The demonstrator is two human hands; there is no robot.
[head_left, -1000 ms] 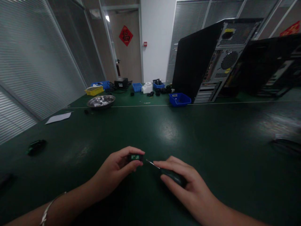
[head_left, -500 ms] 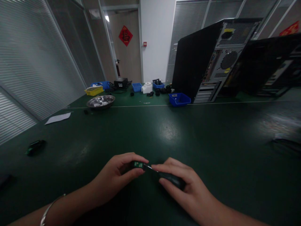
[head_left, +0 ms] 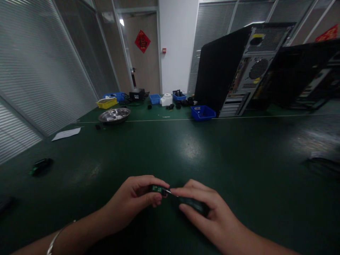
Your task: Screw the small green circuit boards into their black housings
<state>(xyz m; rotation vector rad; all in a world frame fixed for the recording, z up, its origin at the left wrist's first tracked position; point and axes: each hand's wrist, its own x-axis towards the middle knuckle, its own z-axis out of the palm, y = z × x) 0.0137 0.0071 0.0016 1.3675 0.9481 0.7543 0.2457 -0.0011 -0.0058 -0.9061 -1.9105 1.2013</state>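
Observation:
Held between the thumb and fingers of my left hand [head_left: 138, 196] is a small green circuit board in a dark housing [head_left: 158, 189]. My right hand [head_left: 204, 202] grips a dark-handled screwdriver [head_left: 192, 204]. Its thin metal shaft reaches left to the right end of the board piece, and my right index finger lies along it. The tip is too small to make out, so whether it sits in a screw or a gap cannot be seen. Both hands are low over the green table [head_left: 148, 152], near its front.
A dark and green part [head_left: 41, 165] lies at the left, with a white paper [head_left: 66, 134] beyond it. Farther back are a metal dish [head_left: 114, 115], a yellow tray [head_left: 107, 103], a blue bin [head_left: 203, 112] and a black computer tower [head_left: 223, 71]. A dark cable [head_left: 322, 162] is at right.
The circuit board piece has tilted, its right end lower. My left thumb has drawn back and down from it. The screwdriver still meets its right end, with my right hand nearly in place.

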